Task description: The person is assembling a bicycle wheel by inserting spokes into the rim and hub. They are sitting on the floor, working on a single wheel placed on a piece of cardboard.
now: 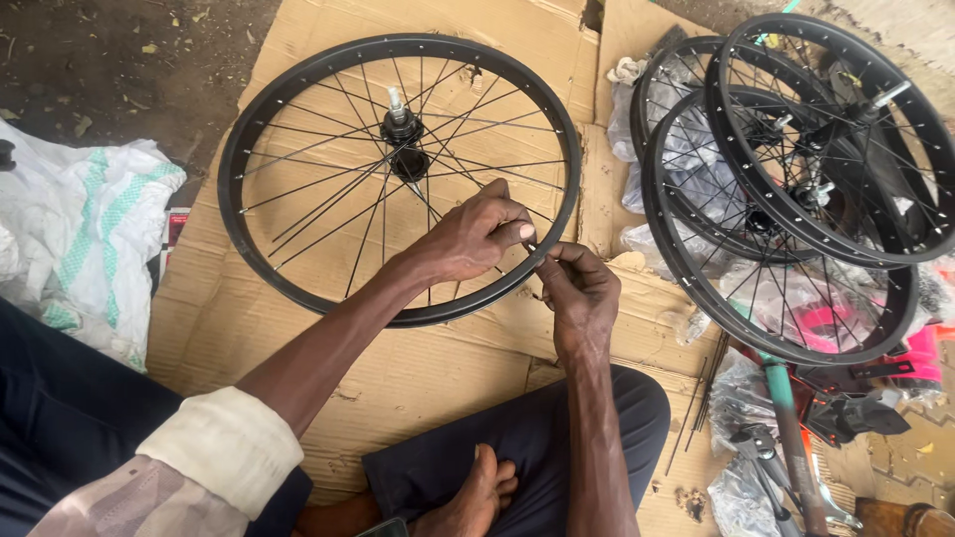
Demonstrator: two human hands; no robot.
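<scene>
Outdoors, both hands, left hand [476,237] and right hand [577,294], are pinching a spoke [530,244] at the black wheel's [298,80] rim, lying on cardboard [249,328] over dirt ground [109,50].

4 black spoked wheels are in view: 1 wheel [398,179] lies flat on the cardboard [438,388], and 3 stacked wheels [796,189] overlap at the right. 2 hands work at the near rim, the left hand [473,237] and the right hand [580,296]. 1 white woven sack [85,239] lies at the left. 1 bare foot [477,497] shows below.
</scene>
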